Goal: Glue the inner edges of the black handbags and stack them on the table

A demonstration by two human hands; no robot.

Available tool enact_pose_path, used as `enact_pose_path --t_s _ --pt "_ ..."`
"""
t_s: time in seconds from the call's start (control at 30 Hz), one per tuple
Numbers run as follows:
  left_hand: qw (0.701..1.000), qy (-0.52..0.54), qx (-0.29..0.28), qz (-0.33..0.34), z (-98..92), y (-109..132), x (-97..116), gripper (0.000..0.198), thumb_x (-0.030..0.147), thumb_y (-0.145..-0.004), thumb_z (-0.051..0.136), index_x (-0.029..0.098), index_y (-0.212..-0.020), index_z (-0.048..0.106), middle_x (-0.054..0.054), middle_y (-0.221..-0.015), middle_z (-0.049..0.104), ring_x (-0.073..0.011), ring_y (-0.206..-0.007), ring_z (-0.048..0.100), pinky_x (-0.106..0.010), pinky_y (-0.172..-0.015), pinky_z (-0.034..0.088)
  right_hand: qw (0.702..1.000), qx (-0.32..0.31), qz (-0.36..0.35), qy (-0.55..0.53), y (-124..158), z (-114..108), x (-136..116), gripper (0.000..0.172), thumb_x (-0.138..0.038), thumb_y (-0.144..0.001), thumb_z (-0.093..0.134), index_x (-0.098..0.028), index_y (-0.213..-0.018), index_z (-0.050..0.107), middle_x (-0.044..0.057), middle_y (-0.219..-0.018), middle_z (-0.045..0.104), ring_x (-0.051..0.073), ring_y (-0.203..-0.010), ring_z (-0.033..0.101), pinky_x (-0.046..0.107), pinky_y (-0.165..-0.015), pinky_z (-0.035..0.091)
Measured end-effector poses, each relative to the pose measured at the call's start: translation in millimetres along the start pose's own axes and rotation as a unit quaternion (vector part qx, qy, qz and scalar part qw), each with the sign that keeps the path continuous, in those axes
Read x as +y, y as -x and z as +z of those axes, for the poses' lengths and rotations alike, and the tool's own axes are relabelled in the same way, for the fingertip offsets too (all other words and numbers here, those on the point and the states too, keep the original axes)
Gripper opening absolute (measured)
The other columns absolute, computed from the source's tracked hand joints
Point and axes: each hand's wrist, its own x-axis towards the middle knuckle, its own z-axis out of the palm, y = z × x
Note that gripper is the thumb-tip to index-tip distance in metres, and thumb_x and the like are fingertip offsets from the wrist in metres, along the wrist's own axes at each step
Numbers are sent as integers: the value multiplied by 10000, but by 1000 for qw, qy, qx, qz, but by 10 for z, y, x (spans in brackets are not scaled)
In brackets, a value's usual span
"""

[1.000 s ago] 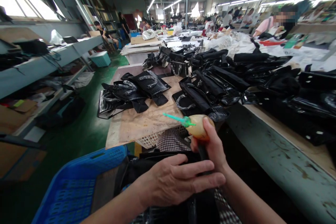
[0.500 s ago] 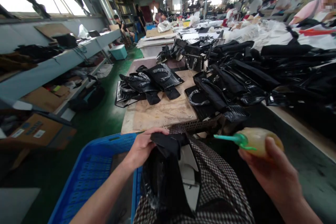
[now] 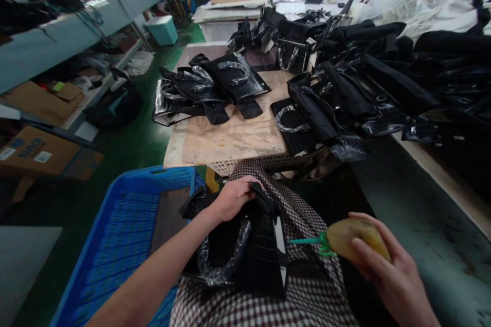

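Observation:
My left hand (image 3: 232, 197) is closed on the top edge of a black glossy bag (image 3: 253, 250) that lies on my checked lap (image 3: 307, 286). The bag has a plastic-wrapped handle hanging at its lower left. My right hand (image 3: 387, 271) grips a yellowish squeeze bottle (image 3: 355, 239) with a thin green nozzle (image 3: 307, 240). The nozzle points left, at the bag's right edge.
A blue plastic crate (image 3: 115, 250) stands at my left. A wooden board (image 3: 230, 138) ahead carries several black bags (image 3: 215, 87). A long grey bench (image 3: 422, 189) on the right is heaped with black bags (image 3: 383, 76). Shelves and cardboard boxes (image 3: 34, 153) line the left wall.
The view has tilted down. My left hand pulled the black bag flatter onto my lap. My right hand lowered the bottle and brought its nozzle closer to the bag.

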Motion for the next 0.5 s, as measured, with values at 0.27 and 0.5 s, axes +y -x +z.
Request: enact_pose_path --t_s 0.27,0.5 --pt "999 -26 -28 29 -32 6 -38 238 76 -832 503 154 -925 708 -47 -987 681 -178 -983 628 -331 -960 486 996 -46 -35 60 -243 -1 165 545 -428 -735 800 -270 -1214 594 33 -996 601 163 -676 528 200 -439 441" --pt "999 -15 -28 37 -59 15 -60 259 70 -833 491 141 -949 712 -65 -988 677 -187 -974 640 -348 -939 510 987 -57 -89 117 -359 61 216 532 -454 -739 786 -265 -1195 588 47 -1024 623 226 -812 607 216 -444 431"
